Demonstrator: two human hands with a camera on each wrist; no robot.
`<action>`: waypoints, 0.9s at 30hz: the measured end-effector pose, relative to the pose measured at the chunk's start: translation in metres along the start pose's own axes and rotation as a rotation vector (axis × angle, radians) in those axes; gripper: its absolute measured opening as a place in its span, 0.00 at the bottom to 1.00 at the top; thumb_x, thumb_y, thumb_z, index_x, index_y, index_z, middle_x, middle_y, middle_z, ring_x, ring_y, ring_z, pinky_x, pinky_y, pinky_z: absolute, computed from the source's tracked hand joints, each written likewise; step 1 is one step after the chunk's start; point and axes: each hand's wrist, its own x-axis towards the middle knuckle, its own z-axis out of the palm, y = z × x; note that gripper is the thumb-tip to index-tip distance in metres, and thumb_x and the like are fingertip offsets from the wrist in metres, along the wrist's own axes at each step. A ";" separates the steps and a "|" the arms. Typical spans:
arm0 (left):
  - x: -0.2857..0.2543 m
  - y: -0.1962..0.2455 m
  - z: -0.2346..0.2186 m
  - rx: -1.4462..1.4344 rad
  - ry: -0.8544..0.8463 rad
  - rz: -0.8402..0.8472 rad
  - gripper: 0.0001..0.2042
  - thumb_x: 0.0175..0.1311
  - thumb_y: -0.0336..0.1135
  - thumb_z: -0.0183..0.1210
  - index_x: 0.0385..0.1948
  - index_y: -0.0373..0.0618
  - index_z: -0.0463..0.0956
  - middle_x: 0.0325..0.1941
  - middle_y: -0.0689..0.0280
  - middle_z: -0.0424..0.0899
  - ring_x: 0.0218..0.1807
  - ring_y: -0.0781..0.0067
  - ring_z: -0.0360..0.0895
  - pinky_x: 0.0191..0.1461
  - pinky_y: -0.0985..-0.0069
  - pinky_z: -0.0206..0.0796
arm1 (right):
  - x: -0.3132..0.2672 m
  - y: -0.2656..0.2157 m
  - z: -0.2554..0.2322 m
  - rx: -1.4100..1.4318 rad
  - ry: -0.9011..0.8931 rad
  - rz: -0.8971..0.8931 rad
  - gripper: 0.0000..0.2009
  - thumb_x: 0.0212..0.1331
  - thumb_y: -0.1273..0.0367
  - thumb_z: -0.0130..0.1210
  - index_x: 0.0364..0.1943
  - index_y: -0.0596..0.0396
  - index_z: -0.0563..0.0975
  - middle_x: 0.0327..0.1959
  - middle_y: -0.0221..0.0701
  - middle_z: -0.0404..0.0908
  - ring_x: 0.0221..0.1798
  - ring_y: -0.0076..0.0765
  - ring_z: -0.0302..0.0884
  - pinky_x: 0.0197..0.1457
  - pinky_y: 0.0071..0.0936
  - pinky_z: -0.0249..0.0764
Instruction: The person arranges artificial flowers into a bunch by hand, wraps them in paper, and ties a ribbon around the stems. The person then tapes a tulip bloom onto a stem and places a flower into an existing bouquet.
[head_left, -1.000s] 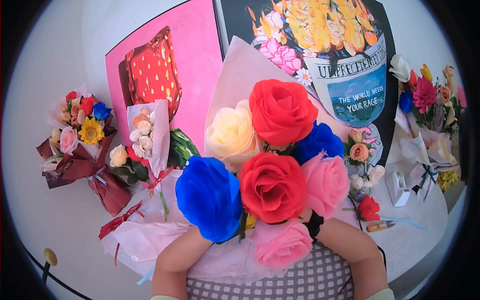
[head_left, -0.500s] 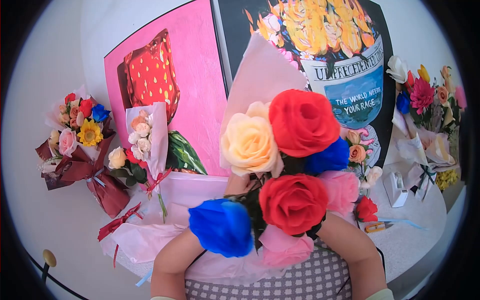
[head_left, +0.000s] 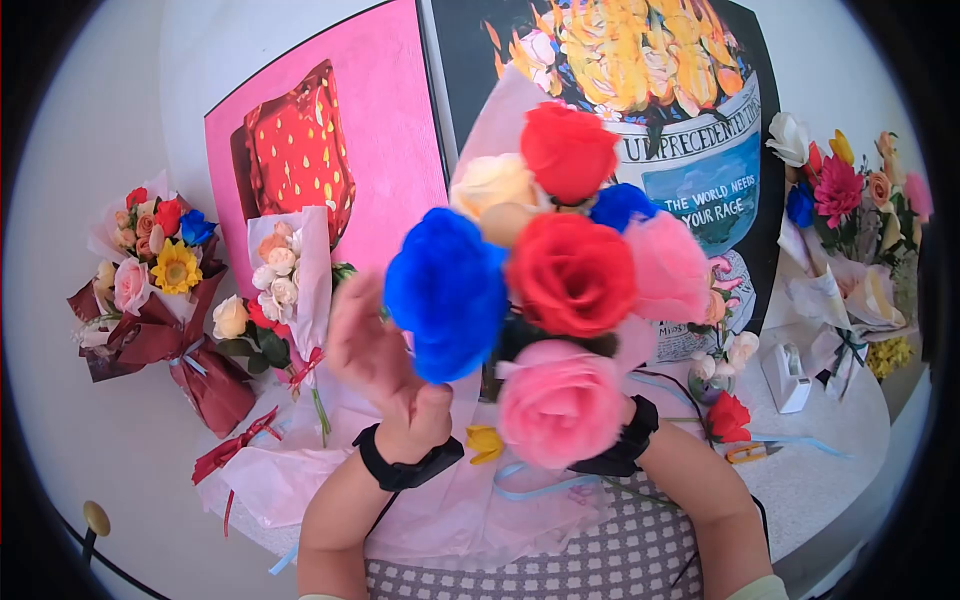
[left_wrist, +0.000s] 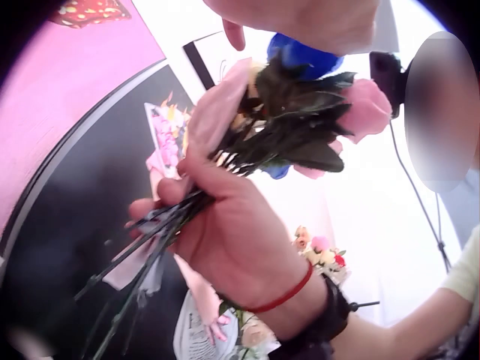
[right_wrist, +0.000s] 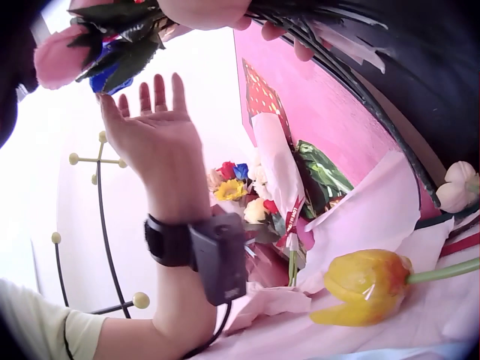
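A bunch of large artificial roses hangs over the table in the head view: a blue rose [head_left: 445,295], a red rose [head_left: 572,275], a pink rose [head_left: 560,403] and others. Pale pink wrapping paper [head_left: 488,115] rises behind them. My right hand [left_wrist: 232,217] grips the gathered stems [left_wrist: 176,214] below the leaves, as the left wrist view shows; the blooms mostly hide it in the head view. Beside the blue rose, my left hand [head_left: 385,350] is raised with fingers extended. In the right wrist view its palm shows, holding nothing, with the fingertips just below the blooms.
On the table lie a yellow tulip [right_wrist: 367,285], pink paper [head_left: 280,480], a single red rose [head_left: 729,416] and an orange-handled cutter [head_left: 746,454]. A white tape dispenser [head_left: 787,378] stands at right. Wrapped bouquets [head_left: 205,370] flank the sides; two paintings [head_left: 395,150] stand behind.
My left hand has come out from behind the blooms to their left side, fingers spread. The bunch has tilted, its blue rose and lower blooms rising. The right hand keeps holding the stems.
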 end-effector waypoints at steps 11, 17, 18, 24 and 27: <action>0.005 -0.003 -0.016 0.068 -0.088 -0.068 0.21 0.62 0.49 0.45 0.42 0.38 0.70 0.52 0.54 0.65 0.52 0.63 0.63 0.57 0.68 0.51 | 0.079 -0.018 0.048 -0.337 0.096 -0.263 0.25 0.48 0.68 0.56 0.53 0.54 0.66 0.52 0.36 0.68 0.55 0.40 0.66 0.56 0.32 0.64; 0.030 0.006 -0.028 0.191 -0.063 -0.058 0.23 0.63 0.49 0.40 0.48 0.38 0.68 0.58 0.52 0.61 0.62 0.59 0.56 0.64 0.65 0.44 | 0.073 -0.014 0.052 0.161 0.018 -0.116 0.24 0.47 0.67 0.58 0.51 0.53 0.67 0.50 0.34 0.70 0.52 0.37 0.68 0.54 0.30 0.66; 0.034 0.007 -0.032 0.211 -0.111 -0.013 0.23 0.63 0.48 0.40 0.50 0.38 0.66 0.61 0.52 0.58 0.63 0.58 0.54 0.65 0.64 0.42 | 0.072 -0.014 0.053 0.257 0.003 -0.084 0.24 0.47 0.67 0.59 0.51 0.53 0.67 0.49 0.34 0.70 0.52 0.37 0.69 0.53 0.30 0.66; 0.050 0.022 -0.040 0.383 -0.367 0.009 0.36 0.61 0.63 0.27 0.48 0.39 0.71 0.54 0.54 0.70 0.62 0.50 0.58 0.64 0.60 0.41 | 0.071 -0.070 0.033 0.401 -0.163 0.081 0.21 0.50 0.67 0.51 0.50 0.56 0.67 0.51 0.36 0.67 0.54 0.37 0.65 0.55 0.34 0.65; 0.052 0.024 -0.039 0.361 -0.447 -0.059 0.35 0.61 0.62 0.27 0.46 0.40 0.73 0.53 0.56 0.72 0.61 0.52 0.59 0.64 0.60 0.41 | 0.071 -0.083 0.030 0.086 -0.232 0.088 0.19 0.54 0.69 0.42 0.51 0.59 0.66 0.55 0.38 0.63 0.59 0.39 0.59 0.58 0.39 0.62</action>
